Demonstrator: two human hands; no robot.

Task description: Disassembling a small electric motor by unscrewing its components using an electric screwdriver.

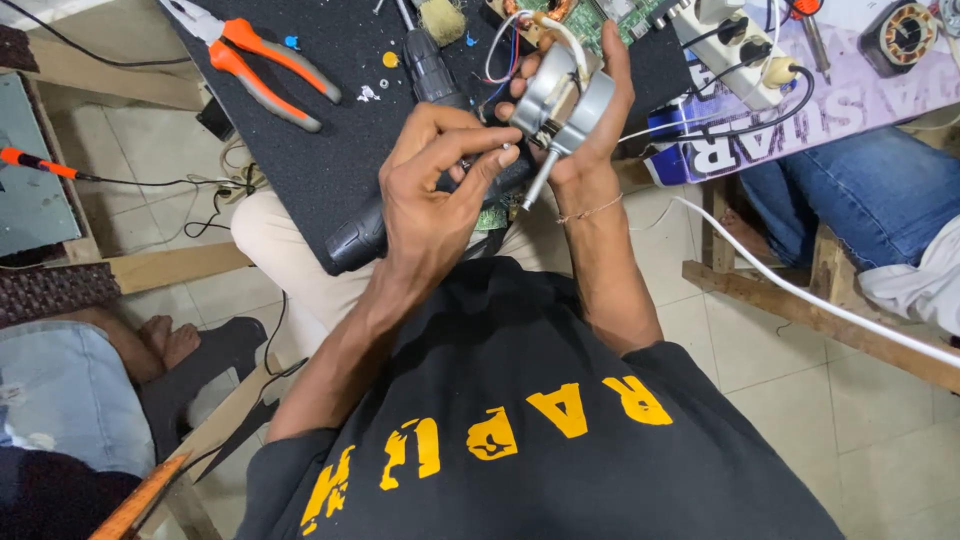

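Fingers (590,100) of the right hand (585,140) clamp a small grey motor (555,95) above the black surface (330,130); left hand (440,170) fingers pinch together at its housing, seemingly seating a screw, which needs steady alignment.

Pliers (262,62) on mat (330,150) — left of motor (556,98)

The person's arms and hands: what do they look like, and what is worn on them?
Both arms are bare from the short sleeves of a black T-shirt with yellow lettering. The left hand wears no glove, ring or watch that shows. The right hand is also ungloved; a thin thread-like bracelet circles its wrist. No tattoos or marks can be made out.
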